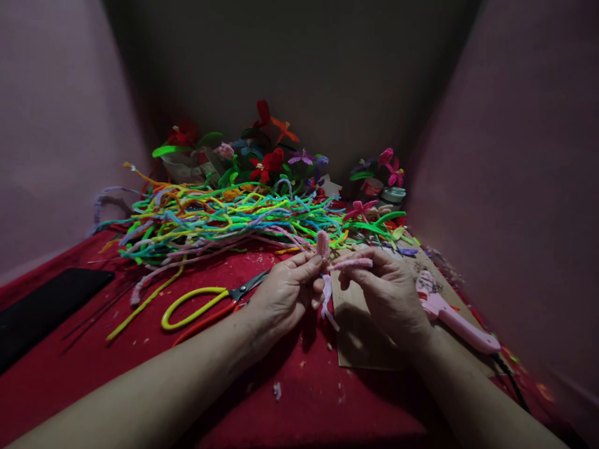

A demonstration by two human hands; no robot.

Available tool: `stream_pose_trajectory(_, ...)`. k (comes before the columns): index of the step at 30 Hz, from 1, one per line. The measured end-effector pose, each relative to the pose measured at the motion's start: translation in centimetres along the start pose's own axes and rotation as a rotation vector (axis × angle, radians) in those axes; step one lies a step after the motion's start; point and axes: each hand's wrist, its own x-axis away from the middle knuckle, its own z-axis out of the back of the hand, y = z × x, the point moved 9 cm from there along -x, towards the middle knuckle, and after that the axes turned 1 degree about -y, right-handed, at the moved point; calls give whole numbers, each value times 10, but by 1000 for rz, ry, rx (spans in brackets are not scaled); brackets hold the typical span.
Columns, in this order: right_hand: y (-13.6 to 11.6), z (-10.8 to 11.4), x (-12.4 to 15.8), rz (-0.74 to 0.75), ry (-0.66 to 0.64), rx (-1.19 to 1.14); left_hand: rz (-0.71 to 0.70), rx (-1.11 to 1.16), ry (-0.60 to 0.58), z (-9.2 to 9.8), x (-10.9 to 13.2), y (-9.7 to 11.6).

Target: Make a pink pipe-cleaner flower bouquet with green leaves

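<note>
Between thumb and fingers, my left hand (286,288) pinches a pink pipe cleaner loop (322,244) that stands upright. Lilac pipe cleaner ends (327,304) hang down below those fingers. My right hand (390,293) is closed on a second pink pipe cleaner piece (353,264), which lies sideways with its tip close to the left fingertips. Whether the two pink pieces are joined is hidden by the fingers. Scissors (196,308) with yellow and red handles lie just left of my left hand, their blade tips partly behind it.
A big heap of coloured pipe cleaners (224,215) spreads across the red cloth (299,386). Finished pipe cleaner flowers (266,165) stand behind it. A pink glue gun (461,324) rests on cardboard (360,349) at right, its cord trailing forward. A black flat object (51,312) lies at left.
</note>
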Motion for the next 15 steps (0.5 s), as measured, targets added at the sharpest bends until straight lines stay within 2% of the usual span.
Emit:
stream_pose_trajectory(5, 19, 5, -4, -174, 59, -224, 3, 46, -22, -1, 0, 1)
stream_pose_trajectory(11, 30, 6, -2, -296, 69, -255, 4, -45, 5, 1, 2, 2)
stream_pose_trajectory(15, 35, 8, 1, -330, 71, -252, -29, -142, 79, 6, 3, 4)
